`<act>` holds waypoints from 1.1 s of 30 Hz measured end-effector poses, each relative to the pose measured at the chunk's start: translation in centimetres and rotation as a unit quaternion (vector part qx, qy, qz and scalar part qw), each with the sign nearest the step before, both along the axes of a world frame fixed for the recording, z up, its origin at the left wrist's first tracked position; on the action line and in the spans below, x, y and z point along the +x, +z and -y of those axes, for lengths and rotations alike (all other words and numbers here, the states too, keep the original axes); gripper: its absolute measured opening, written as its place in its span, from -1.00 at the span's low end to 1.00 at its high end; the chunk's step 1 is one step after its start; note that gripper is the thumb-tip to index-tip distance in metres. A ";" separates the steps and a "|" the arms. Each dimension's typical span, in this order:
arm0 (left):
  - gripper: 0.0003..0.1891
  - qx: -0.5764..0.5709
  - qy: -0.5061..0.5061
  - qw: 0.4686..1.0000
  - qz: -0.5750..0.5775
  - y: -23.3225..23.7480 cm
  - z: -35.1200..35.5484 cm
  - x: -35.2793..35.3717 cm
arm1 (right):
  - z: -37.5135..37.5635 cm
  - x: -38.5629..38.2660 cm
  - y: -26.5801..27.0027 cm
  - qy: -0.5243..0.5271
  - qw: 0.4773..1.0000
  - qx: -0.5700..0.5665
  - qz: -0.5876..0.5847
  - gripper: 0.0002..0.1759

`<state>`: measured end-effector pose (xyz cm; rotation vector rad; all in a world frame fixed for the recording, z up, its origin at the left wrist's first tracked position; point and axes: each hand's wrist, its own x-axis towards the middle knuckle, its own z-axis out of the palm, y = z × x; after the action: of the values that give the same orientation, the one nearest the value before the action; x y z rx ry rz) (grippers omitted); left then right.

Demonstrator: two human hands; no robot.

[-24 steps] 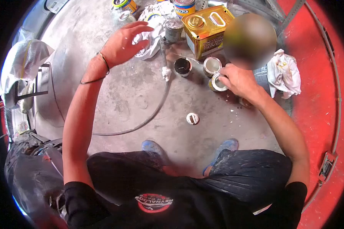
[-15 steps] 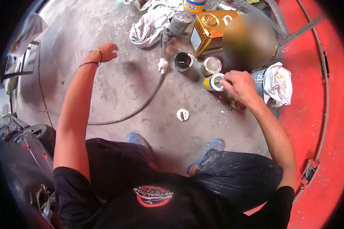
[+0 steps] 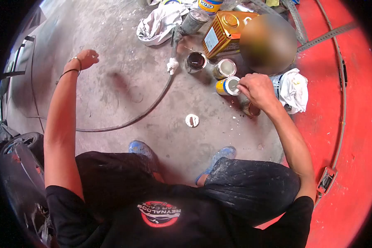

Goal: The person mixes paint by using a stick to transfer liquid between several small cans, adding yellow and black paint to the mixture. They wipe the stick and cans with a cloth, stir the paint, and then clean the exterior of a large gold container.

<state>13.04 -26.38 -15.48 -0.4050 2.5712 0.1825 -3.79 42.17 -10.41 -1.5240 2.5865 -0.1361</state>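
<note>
My left hand (image 3: 87, 59) hangs over the concrete floor at the left, empty, with its fingers loosely bent and apart. At the right, my right hand (image 3: 255, 89) is closed in a pinch at the rim of a small yellow-and-blue can (image 3: 222, 87) with a pale inside. What the fingertips hold is too small to make out. Behind that can stands an open can (image 3: 226, 68) with pale contents, and left of it one with dark contents (image 3: 196, 61). A reddish-brown container (image 3: 252, 109) is partly hidden under my right hand.
A gold tin (image 3: 224, 31) stands behind the cans, beside a blurred round area. A white cloth (image 3: 295, 91) covers a container at the right. A hose (image 3: 155, 108) curves across the floor. A round white lid (image 3: 192, 120) lies before my feet.
The view has shifted slightly, so most things appear a little further left. My left hand has moved left, away from the cans. My right hand remains pinched at the same can.
</note>
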 end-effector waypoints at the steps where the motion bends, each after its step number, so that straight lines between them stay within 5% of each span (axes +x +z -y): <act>1: -0.58 -0.010 0.014 1.000 0.010 0.4 0.1 0.9 | 0.2 0.0 0.1 0.010 0.999 -0.009 -0.032 -0.80; 5: -0.66 -0.049 -0.112 0.991 0.047 -5.5 8.8 3.9 | 0.4 0.4 -0.3 0.012 0.999 0.018 -0.046 -0.76; 10: -0.55 -0.027 -0.035 0.998 0.042 -4.3 8.9 5.9 | 0.7 0.4 -0.4 -0.108 0.989 -0.034 0.094 -0.75; 13: -0.56 -0.033 0.031 0.998 0.048 -1.0 4.9 5.4 | 0.7 0.3 0.1 -0.031 0.998 -0.001 -0.046 -0.72; 14: -0.56 -0.037 0.060 0.996 0.049 0.5 3.2 5.3 | 0.7 0.3 0.2 -0.039 0.999 0.027 -0.013 -0.71; 16: -0.51 -0.025 0.062 0.997 0.039 -0.3 4.3 5.6 | 0.7 0.6 0.1 -0.054 0.994 0.082 0.054 -0.70; 19: -0.48 -0.016 0.066 0.997 0.037 -0.7 4.4 5.7 | 0.7 0.8 -0.2 -0.087 0.995 -0.028 0.047 -0.68; 22: -0.52 -0.023 0.074 0.996 0.054 -1.3 4.5 5.7 | 0.6 0.7 0.1 -0.034 0.999 0.021 -0.024 -0.69; 25: -0.54 0.000 0.024 0.998 0.055 -6.6 10.4 6.9 | 0.6 0.7 0.3 -0.112 0.984 0.032 0.134 -0.68; 28: -0.53 0.012 -0.027 0.998 0.055 -8.0 11.9 7.3 | 0.8 0.7 1.0 -0.075 0.995 -0.066 0.008 -0.67; 31: -0.52 0.011 -0.012 0.998 0.059 -7.8 11.8 7.5 | 0.4 0.3 0.5 -0.062 0.995 0.057 0.044 -0.65; 33: -0.51 0.013 -0.001 0.998 0.055 -7.3 11.5 7.4 | 0.6 0.6 0.0 -0.116 0.986 -0.024 0.119 -0.66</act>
<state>20.47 -37.89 -22.81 -0.3903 2.4579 0.1879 -3.15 41.57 -10.43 -1.1355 2.5704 -0.3841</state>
